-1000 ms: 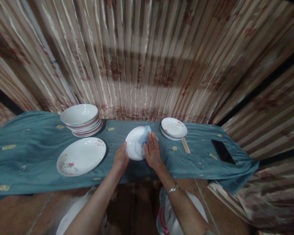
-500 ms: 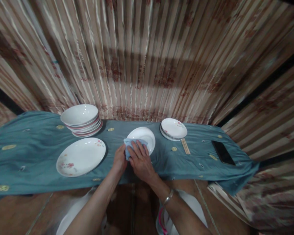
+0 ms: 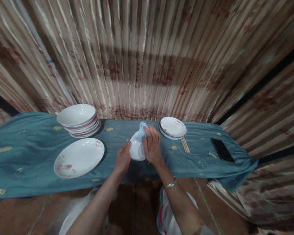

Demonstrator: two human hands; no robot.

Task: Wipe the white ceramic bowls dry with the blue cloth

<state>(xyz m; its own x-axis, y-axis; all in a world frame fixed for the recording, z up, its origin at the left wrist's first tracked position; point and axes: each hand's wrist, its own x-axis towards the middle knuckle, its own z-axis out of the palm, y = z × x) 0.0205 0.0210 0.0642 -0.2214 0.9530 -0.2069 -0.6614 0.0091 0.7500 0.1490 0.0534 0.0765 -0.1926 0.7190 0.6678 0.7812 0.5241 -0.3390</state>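
A small white plate (image 3: 136, 151) is held above the middle of the cloth-covered table, tilted. My left hand (image 3: 123, 158) grips its left edge, thumb on the near face and the fingers hidden behind. In my right hand (image 3: 152, 143) is a light blue cloth (image 3: 142, 131), pressed against the plate's right and upper rim. To the right of the hands stands a short stack of small floral plates (image 3: 173, 126). A large oval floral plate (image 3: 79, 158) lies to the left.
A stack of bowls (image 3: 76, 115) stands at the back left of the teal tablecloth (image 3: 117, 130). Chopsticks (image 3: 185, 144) lie beside the small plates, with a black phone (image 3: 222, 150) farther right. A pleated curtain (image 3: 127, 65) hangs behind the table.
My right hand has moved up and right with the blue cloth, from the plate's near left part to its right rim. The plate has tilted, and my left hand now grips its left edge.
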